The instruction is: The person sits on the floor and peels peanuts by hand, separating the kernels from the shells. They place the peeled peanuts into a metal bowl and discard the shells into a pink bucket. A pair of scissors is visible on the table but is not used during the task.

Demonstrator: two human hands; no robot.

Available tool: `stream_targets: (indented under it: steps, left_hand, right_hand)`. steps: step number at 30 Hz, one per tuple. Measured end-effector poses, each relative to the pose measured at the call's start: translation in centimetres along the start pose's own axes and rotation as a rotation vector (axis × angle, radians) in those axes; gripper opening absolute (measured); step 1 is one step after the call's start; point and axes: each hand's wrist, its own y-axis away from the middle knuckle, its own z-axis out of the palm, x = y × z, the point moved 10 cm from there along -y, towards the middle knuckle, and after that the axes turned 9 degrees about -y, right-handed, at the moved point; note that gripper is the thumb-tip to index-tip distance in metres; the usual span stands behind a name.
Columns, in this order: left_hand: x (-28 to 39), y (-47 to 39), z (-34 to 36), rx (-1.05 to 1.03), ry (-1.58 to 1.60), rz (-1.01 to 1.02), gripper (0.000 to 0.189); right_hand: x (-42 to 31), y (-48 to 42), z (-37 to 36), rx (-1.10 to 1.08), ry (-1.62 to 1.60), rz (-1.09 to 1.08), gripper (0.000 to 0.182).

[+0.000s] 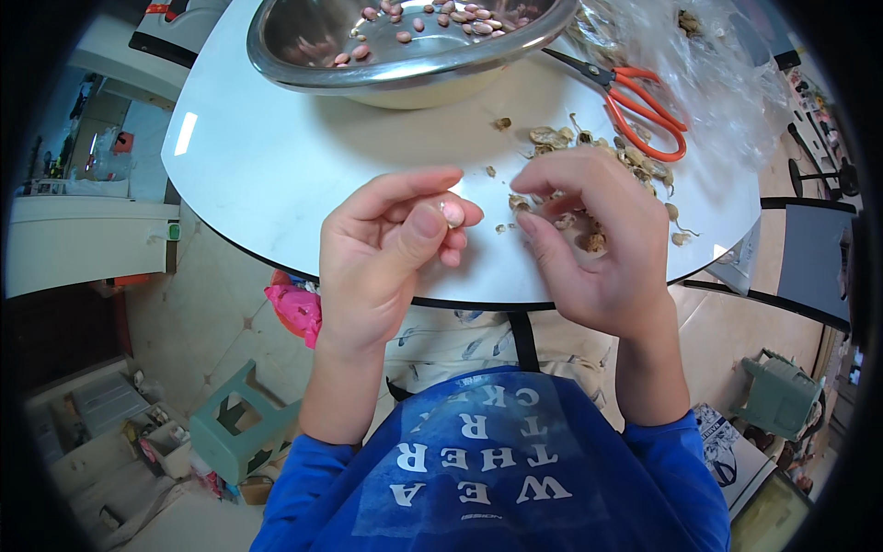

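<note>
Between the thumb and fingers of my left hand [390, 241] is a pink peanut kernel [452, 213], held above the front of the white table [241, 186]. My right hand [597, 231] is curved just to the right, its thumb and index finger apart, right by a piece of peanut shell [519, 203]; whether it touches the piece is hard to tell. Shells and unshelled peanuts [552, 136] lie in a heap beyond and partly under the right hand. A steel bowl [407, 72] at the back holds many pink kernels [481, 27].
Scissors with orange handles [645, 103] rest between the bowl and a clear plastic bag [731, 103] at the back right. Small shell bits [502, 124] are scattered on the table. Green plastic stools [238, 421] stand on the floor, and a pink bag [296, 310] is below the table edge.
</note>
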Motion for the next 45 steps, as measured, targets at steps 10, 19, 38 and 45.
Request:
stream_targets:
  steps: [10,19,38,45]
  left_hand:
    - [0.5,0.2,1.2,-0.159,-0.103,0.096,0.014]
    - [0.4,0.3,1.3,-0.134,-0.128,0.074,0.014]
    - [1.6,1.6,1.1,0.263,-0.700,0.300,0.010]
    - [2.6,1.9,3.9,0.268,-1.098,0.573,0.015]
  right_hand:
    - [0.8,-0.2,1.9,-0.079,-0.335,0.153,0.033]
    - [1.7,0.0,1.2,-0.088,-0.480,0.133,0.022]
    - [-4.9,-3.2,-8.5,0.452,0.066,-0.134,0.023]
    - [0.8,10.9,-14.2,0.745,-0.109,0.314,0.010]
